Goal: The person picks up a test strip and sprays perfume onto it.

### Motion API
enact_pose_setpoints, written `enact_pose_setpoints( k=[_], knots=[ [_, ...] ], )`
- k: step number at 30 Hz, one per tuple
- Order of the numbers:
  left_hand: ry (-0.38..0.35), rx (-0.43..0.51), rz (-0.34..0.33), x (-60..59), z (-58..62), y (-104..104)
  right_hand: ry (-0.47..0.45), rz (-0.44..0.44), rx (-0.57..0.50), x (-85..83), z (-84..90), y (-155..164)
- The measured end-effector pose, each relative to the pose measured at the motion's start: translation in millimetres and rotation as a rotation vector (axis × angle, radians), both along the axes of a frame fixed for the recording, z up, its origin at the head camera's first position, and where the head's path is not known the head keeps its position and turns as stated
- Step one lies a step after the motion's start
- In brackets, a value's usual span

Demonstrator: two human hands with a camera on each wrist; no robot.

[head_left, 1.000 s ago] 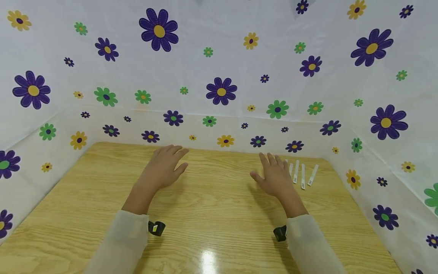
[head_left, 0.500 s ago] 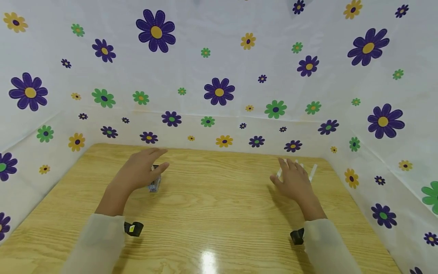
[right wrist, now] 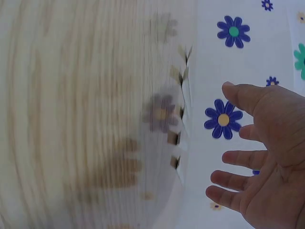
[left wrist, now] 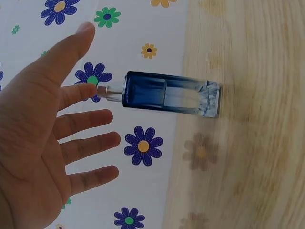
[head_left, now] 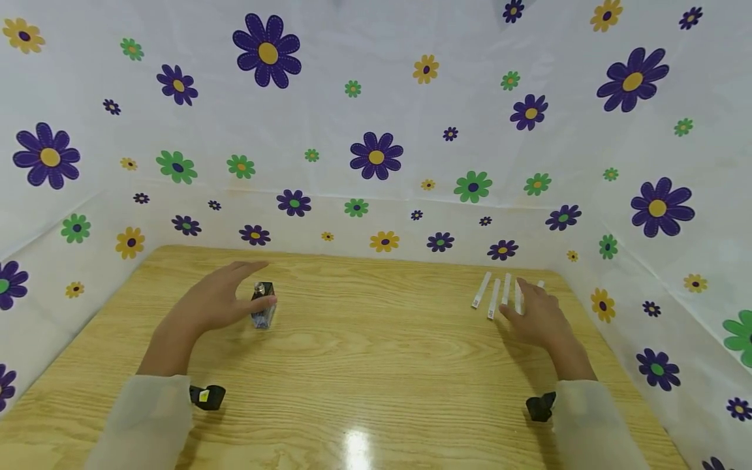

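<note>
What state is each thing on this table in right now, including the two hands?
Perfume bottle: upright on the table, cap off, bare sprayer at the top, blue liquid inside.
Left hand: fingers spread and straight, beside the bottle, not gripping it.
Right hand: fingers relaxed, over the strips at their right end, holding nothing.
White paper strips: lying flat, side by side in a row.
Table: wooden, glossy, with a glare spot near the front edge.

Tabletop [head_left: 376, 365]: light wood grain, glossy, with a light reflection at 6 o'clock. White flower-printed sheeting [head_left: 376, 98] encloses it at 9, 12 and 3 o'clock.
</note>
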State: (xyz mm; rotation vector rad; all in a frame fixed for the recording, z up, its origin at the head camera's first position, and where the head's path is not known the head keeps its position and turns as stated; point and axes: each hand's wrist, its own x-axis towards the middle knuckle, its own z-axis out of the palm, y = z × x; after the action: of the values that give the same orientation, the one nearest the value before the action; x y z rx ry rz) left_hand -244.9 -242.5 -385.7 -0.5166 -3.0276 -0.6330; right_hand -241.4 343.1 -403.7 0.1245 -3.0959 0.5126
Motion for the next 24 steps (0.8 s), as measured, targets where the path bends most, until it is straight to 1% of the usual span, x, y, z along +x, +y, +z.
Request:
enact_pose_setpoints(
  k=[10, 13, 18, 21, 24],
  knots=[
    [-0.040, 0.039, 0.021, 2.9, -11.4, -13.8, -0.043, -0.012, -0.025, -1.6, -8.8, 35.4],
    [-0.054, 0.064, 0.017, 4.3, -14.4, -15.7, -0.061, -0.042, -0.045, -2.1, -11.4, 40.3],
    [-0.070, 0.097, 0.003, 5.2, -20.3, -16.1, -0.101, -0.089, -0.117, -1.2, -14.7, 44.3],
    [-0.077, 0.113, -0.002, 4.5, -22.7, -16.1, -0.085, -0.102, -0.145, -0.6, -16.7, 45.6],
    [-0.079, 0.120, -0.006, 3.1, -23.3, -15.7, -0.066, -0.140, -0.185, -0.8, -17.5, 46.0]
  ],
)
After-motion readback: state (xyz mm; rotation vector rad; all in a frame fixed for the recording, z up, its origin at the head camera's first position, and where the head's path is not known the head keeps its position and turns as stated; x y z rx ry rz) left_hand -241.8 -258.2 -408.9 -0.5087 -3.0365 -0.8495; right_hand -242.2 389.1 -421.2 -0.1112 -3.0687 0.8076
